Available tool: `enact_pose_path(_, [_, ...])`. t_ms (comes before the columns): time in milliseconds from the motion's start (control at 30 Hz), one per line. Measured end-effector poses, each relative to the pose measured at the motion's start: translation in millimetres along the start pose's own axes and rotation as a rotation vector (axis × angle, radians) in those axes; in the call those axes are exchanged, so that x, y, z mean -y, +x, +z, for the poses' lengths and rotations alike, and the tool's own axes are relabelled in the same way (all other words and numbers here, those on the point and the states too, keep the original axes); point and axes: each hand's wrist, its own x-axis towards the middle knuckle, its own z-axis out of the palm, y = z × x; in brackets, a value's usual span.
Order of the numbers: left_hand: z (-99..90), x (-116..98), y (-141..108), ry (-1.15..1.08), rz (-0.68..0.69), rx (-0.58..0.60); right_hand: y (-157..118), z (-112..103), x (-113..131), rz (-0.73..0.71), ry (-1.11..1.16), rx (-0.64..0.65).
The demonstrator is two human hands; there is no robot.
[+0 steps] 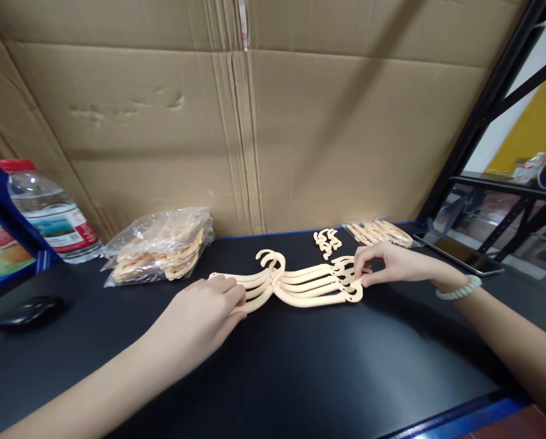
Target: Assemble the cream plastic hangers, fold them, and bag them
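Several cream plastic hangers point(309, 283) lie overlapped on the black table, their hooks bunched near the middle. My left hand point(211, 305) is closed round the left arms of the hangers. At the right ends, my right hand point(380, 263) pinches a small cream end piece, thumb and finger together. A few curved end pieces sit partly under its fingers. Beyond the hangers is a small pile of loose cream curved pieces point(327, 242).
A clear bag of cream parts point(158, 247) stands back left, another bag point(380, 233) back right. A water bottle point(53, 210) and black mouse point(26, 313) are left. A dark tablet point(458, 253) lies right. Cardboard point(346, 122) walls the table's back.
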Motion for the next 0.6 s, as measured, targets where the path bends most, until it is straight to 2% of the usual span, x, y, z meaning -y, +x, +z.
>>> enact_pose_path(67, [1.9,-2.7,0.4,0.024,0.004,0.062,0.1,0.8,3.1,-0.037,-0.059,0.044])
enact_pose_path(167, [6.1,-3.4,1.7,0.005,-0.014,0.087,0.7,2.7,4.8,-0.031,-0.105,0.052])
enact_pose_path(333, [11.7,-2.0,2.6,0.01,-0.047,0.049,1.6,6.5,1.4,0.069,-0.144,0.001])
enact_pose_path(600, [18.6,0.4,5.7,0.028,-0.061,-0.014,5.5,10.1,-1.1,0.117,-0.1,-0.048])
